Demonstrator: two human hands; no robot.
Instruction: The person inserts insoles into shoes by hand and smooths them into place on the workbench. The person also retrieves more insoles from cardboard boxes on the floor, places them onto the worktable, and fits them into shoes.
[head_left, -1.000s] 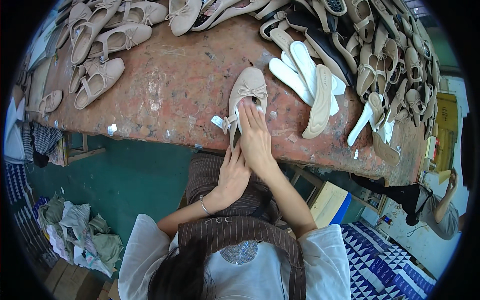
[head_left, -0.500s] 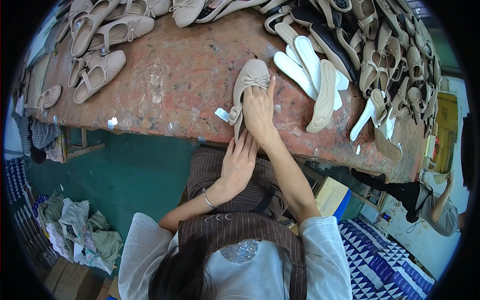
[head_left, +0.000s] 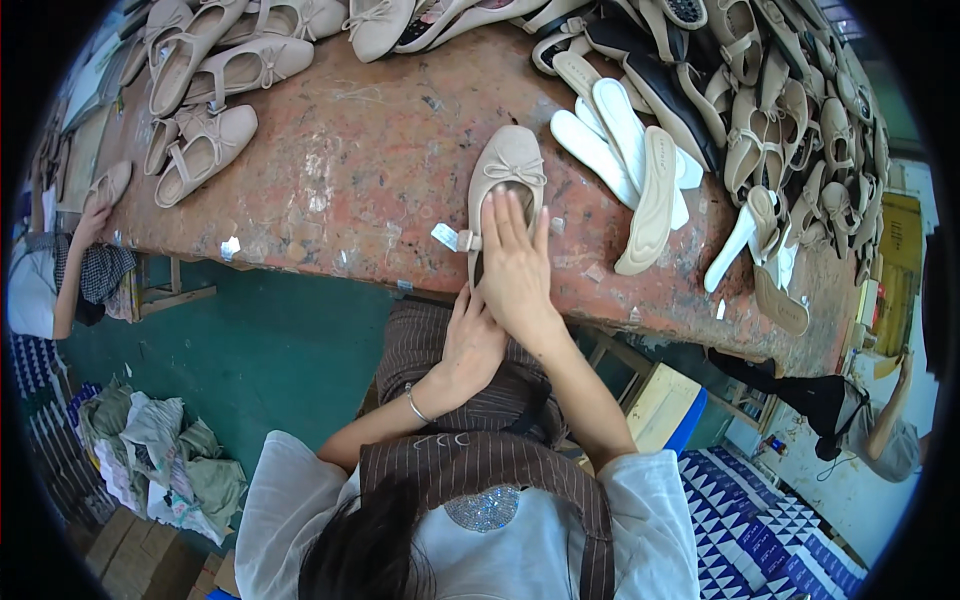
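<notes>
A beige flat shoe (head_left: pixel 505 155) with a bow and a buckled strap lies on the worn tabletop, toe pointing away from me. My right hand (head_left: pixel 516 280) reaches over its opening, fingers stretched out flat and dipping into the shoe, with nothing gripped. At the heel, close to the table's front edge, my left hand (head_left: pixel 474 345) holds the back of the shoe. My right hand partly covers its fingers. The strap (head_left: pixel 468 240) sticks out on the shoe's left, beside a small white label (head_left: pixel 445 235).
White insoles (head_left: pixel 590 150) and a beige insole (head_left: pixel 652 195) lie right of the shoe. Many beige shoes (head_left: pixel 750 130) crowd the right side; several more (head_left: pixel 210 150) stand at the left. A co-worker's hand (head_left: pixel 92 222) touches a shoe at the far left; another person (head_left: pixel 880 430) is at the right.
My right hand has drawn back toward me, its fingers less deep in the shoe and flatter. A co-worker's arm has appeared at the far left, touching a shoe there.
</notes>
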